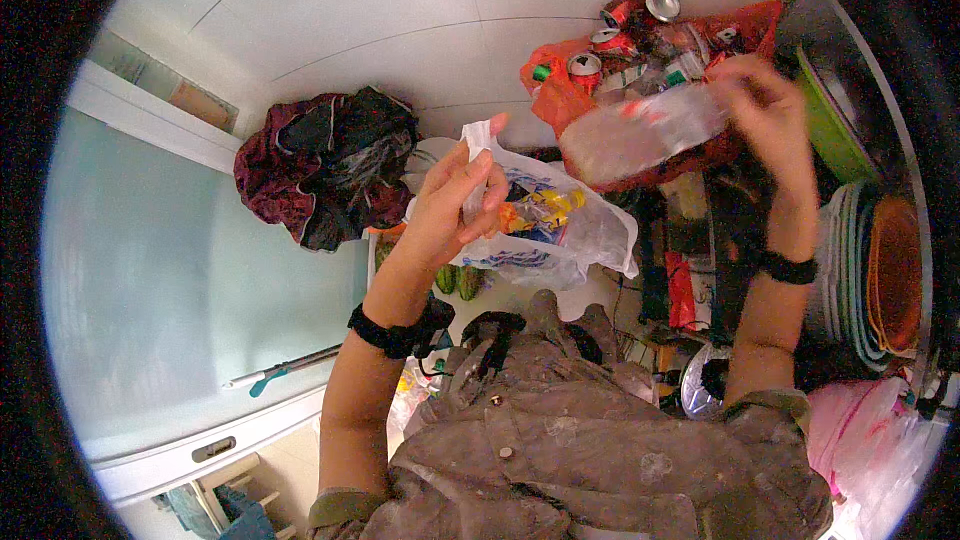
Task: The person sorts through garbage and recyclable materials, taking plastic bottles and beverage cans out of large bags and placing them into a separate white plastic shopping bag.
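Note:
My left hand grips the gathered edge of a white plastic bag, which hangs beside it with crumpled wrappers inside. Blurred by motion, my right hand has its fingers at the end of a clear plastic bottle; whether they grip it I cannot tell. The bottle lies over a red plastic bag. That bag holds several drink cans and other clear plastic pieces.
A dark red and black cloth bundle lies at the left by the wall. Stacked basins and a green basin stand at the right. Green vegetables show below the white bag. A frosted glass panel fills the left side.

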A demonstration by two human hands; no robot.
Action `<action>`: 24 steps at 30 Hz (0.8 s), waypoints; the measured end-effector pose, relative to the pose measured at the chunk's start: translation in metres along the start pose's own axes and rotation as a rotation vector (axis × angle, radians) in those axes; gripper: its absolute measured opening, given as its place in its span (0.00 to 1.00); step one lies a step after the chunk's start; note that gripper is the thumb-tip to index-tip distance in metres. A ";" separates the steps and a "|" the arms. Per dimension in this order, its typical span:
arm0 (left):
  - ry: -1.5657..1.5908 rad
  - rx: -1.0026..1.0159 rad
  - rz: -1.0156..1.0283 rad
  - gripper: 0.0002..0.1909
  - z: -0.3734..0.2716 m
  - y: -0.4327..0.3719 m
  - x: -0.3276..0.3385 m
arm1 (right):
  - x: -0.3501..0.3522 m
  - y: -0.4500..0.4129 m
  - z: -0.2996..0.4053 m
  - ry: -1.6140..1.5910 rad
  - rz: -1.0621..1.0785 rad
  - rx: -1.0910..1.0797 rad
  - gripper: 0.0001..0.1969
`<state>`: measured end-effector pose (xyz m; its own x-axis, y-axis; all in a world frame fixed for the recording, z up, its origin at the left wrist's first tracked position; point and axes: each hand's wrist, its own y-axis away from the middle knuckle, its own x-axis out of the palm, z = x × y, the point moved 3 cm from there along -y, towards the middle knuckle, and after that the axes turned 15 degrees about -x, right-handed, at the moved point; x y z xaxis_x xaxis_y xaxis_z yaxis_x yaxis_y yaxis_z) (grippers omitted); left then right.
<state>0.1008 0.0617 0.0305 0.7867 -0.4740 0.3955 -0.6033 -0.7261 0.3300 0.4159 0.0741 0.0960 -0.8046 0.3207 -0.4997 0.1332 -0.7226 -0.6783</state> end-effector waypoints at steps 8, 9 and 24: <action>0.050 0.002 0.081 0.26 0.005 0.018 0.017 | 0.192 0.110 0.030 -0.484 0.246 0.301 0.08; 0.042 0.006 0.098 0.26 0.004 0.020 0.019 | 0.207 0.124 0.037 -0.528 0.394 0.280 0.08; 0.075 0.100 -0.035 0.29 -0.009 0.037 0.010 | 0.030 -0.012 -0.119 0.934 -0.088 -0.058 0.21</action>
<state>0.0851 0.0347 0.0545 0.7929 -0.4114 0.4495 -0.5565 -0.7893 0.2592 0.4588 0.1658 0.0247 -0.0259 0.7523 -0.6583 0.1425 -0.6490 -0.7473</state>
